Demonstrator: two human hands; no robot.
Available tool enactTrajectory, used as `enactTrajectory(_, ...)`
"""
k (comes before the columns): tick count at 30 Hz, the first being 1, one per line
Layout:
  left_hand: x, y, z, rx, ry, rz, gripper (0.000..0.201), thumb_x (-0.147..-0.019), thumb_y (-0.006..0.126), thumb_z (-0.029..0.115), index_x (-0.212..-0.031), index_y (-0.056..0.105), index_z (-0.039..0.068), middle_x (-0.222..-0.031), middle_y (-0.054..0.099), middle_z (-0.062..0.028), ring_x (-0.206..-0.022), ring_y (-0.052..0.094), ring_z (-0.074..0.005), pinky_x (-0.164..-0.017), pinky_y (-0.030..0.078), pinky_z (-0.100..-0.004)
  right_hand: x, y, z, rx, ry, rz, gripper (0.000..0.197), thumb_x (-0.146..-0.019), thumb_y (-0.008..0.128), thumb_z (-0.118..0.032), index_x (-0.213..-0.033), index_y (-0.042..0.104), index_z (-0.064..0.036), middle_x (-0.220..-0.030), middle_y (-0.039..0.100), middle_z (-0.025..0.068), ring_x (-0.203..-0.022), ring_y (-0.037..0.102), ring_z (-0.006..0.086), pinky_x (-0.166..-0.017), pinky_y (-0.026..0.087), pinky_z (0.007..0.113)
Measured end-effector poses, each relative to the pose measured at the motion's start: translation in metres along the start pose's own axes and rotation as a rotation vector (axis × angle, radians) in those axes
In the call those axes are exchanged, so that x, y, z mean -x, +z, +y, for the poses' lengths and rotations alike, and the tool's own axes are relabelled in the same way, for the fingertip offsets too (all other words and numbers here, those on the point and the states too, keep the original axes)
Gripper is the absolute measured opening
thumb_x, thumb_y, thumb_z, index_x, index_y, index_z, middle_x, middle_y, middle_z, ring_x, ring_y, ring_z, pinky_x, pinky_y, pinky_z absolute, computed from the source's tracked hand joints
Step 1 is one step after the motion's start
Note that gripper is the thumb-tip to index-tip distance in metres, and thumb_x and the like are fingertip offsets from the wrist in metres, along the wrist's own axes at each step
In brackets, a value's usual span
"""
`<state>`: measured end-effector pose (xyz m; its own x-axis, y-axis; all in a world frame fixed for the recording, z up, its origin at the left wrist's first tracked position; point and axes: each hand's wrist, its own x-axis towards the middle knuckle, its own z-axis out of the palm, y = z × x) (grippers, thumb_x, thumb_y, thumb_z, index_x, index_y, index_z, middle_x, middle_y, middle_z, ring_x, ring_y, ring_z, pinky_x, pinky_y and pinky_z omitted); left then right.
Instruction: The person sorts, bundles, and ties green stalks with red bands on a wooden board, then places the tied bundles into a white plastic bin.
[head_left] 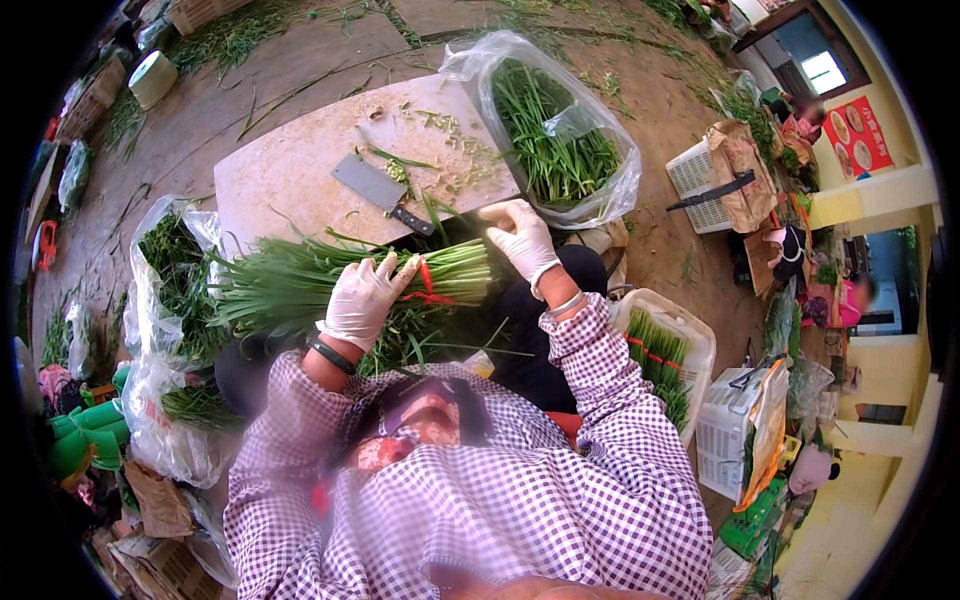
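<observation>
A thick bunch of garlic chives [330, 285] lies across my lap, leaf tips to the left and pale stem ends to the right. A red tie [427, 282] circles it near the stems. My left hand [362, 300], in a white glove, grips the bunch from above, with fingertips beside the tie. My right hand [522, 240], also gloved, is at the stem ends with its fingers curled in; whatever they pinch is hidden. Just beyond the bunch, a cleaver [372, 184] with a black handle rests on a pale board [290, 165] strewn with cut stem bits.
A clear plastic bag of chives [560, 140] stands beyond my right hand. Another bag with loose greens [165, 290] is at the left. By my right elbow, a white basket [700, 350] holds red-tied bunches [655, 355]. Other people sit farther right near white crates [700, 185].
</observation>
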<state>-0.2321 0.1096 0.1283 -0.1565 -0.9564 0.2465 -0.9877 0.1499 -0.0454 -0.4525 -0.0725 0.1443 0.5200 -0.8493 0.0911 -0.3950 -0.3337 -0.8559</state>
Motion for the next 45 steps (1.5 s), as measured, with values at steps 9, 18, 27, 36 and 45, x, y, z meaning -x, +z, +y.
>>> enactTrajectory(9,0.0,-0.007,0.001,0.11,-0.04,-0.057,0.077,-0.072,0.073,0.015,-0.143,0.047,0.026,-0.125,0.059,-0.0056,-0.098,0.059,-0.0265,-0.085,0.049,-0.0401,-0.007,-0.018,0.024,0.256,0.164,-0.046,0.021,-0.087,0.068,-0.025,-0.084,0.071,-0.0046,-0.087,0.069,0.0142,-0.081,0.066,0.027,-0.074,0.051,0.038)
enactTrajectory(18,-0.009,-0.01,-0.012,0.636,-0.204,-0.103,0.072,-0.066,0.079,0.017,-0.135,0.058,0.022,-0.105,0.068,-0.009,-0.095,0.064,-0.0275,-0.085,0.051,-0.0378,0.009,-0.026,0.027,0.731,-0.37,-0.146,0.029,-0.093,0.059,-0.025,-0.117,0.068,-0.0115,-0.105,0.07,0.0137,-0.098,0.067,0.0328,-0.093,0.051,0.042)
enactTrajectory(27,-0.022,-0.009,-0.014,1.441,-0.406,-0.493,0.064,-0.067,0.082,0.008,-0.127,0.061,0.002,-0.108,0.069,-0.003,-0.095,0.062,-0.0086,-0.091,0.05,-0.0257,0.014,-0.021,-0.006,0.4,-0.638,-0.114,0.031,-0.094,0.057,-0.029,-0.114,0.069,-0.0092,-0.107,0.07,0.0125,-0.1,0.066,0.0294,-0.088,0.051,0.04)
enactTrajectory(36,-0.01,0.005,-0.009,1.805,-0.551,-0.608,0.064,-0.069,0.08,0.0,-0.129,0.059,0.002,-0.106,0.068,-0.003,-0.092,0.063,-0.0113,-0.086,0.053,-0.0284,0.044,-0.024,-0.039,0.487,-0.833,-0.087,0.036,-0.088,0.063,-0.027,-0.119,0.068,-0.0091,-0.119,0.067,0.0124,-0.113,0.062,0.0284,-0.101,0.044,0.046)
enactTrajectory(45,-0.001,0.017,-0.016,2.212,-0.597,-0.439,0.067,-0.071,0.074,-0.004,-0.134,0.052,0.002,-0.115,0.066,-0.007,-0.101,0.064,-0.0182,-0.093,0.052,-0.0334,0.058,-0.014,0.003,-0.381,0.038,0.107,0.022,-0.095,0.063,-0.013,-0.113,0.069,-0.0031,-0.113,0.069,0.0077,-0.103,0.064,0.0172,-0.095,0.049,0.03)
